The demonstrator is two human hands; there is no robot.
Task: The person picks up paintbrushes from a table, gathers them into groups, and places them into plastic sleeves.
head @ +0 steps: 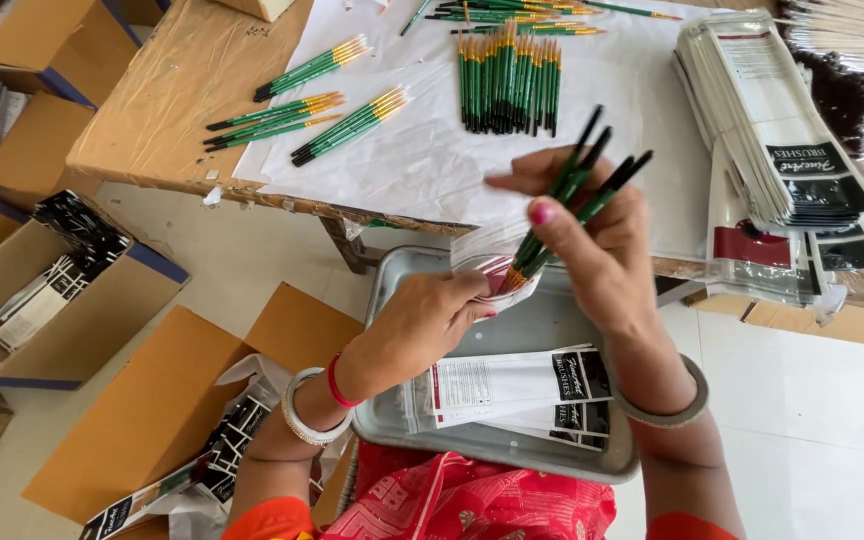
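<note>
Red patterned cloth (472, 505) at bottom edge, nearest the lens; grey metal tray (402, 280) just above it, carrying a few flat printed packets (512, 385).

Above tray's far end: right hand (602, 235) pinched shut on a small bunch of green paintbrushes (567, 200), black handle ends fanned up and right, ferrule ends angled down-left. Brush tips entering mouth of a clear plastic sleeve (492, 265), gripped closed in left hand (432, 315) directly below-left of right hand. Hands nearly touching at sleeve mouth; brushes between them, over tray's far rim.

Beyond the hands: low table under white paper (422, 160), its near edge just behind the hands. On paper, a standing row of green brushes (510, 85) and loose bundles (312, 68) to the left, well apart from grip. Stack of printed packets (772, 130) at right, near right hand.

Left: open cardboard boxes (62, 300) on pale floor (252, 255); open floor strip between boxes and tray. More floor open at lower right.
</note>
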